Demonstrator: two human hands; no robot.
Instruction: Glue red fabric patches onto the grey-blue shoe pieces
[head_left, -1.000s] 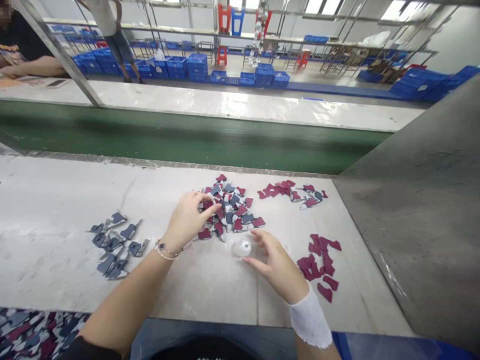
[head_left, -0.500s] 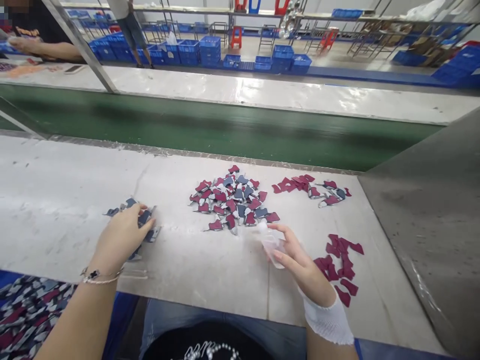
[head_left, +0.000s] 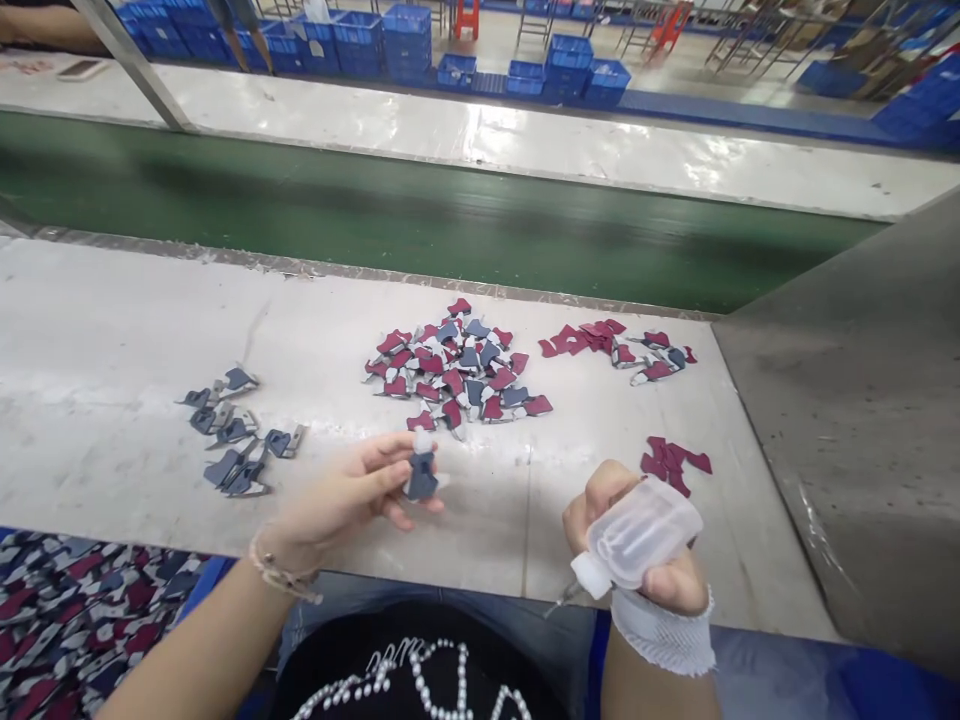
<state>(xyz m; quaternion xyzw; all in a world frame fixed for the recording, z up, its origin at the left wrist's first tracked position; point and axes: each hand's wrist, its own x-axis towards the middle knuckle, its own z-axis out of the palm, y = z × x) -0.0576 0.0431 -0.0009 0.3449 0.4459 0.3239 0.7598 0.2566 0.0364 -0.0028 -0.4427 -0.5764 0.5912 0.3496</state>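
Note:
My left hand [head_left: 367, 485] pinches a small dark blue and grey part [head_left: 421, 476] above the table, thumb and fingers on its left side. My right hand [head_left: 637, 540] is wrapped round a translucent plastic bottle [head_left: 646, 532], whose white cap and thin tip point down and left. Beyond my hands lies a pile of maroon and dark blue parts [head_left: 465, 370]. Several loose dark blue parts [head_left: 236, 430] rest on the table to the left of my left hand. Flat maroon pieces [head_left: 672, 462] lie just beyond the bottle.
More maroon pieces [head_left: 581, 338] and a few assembled parts [head_left: 654, 358] lie at the back right. A bin of mixed parts [head_left: 82, 610] is at the lower left. A metal panel [head_left: 870, 420] stands at the right; a green belt [head_left: 450, 215] runs behind the table.
My left hand has moved right from the loose blue parts and holds one up. My right hand has moved right and down and turned the bottle tip-down. The view has tilted down.

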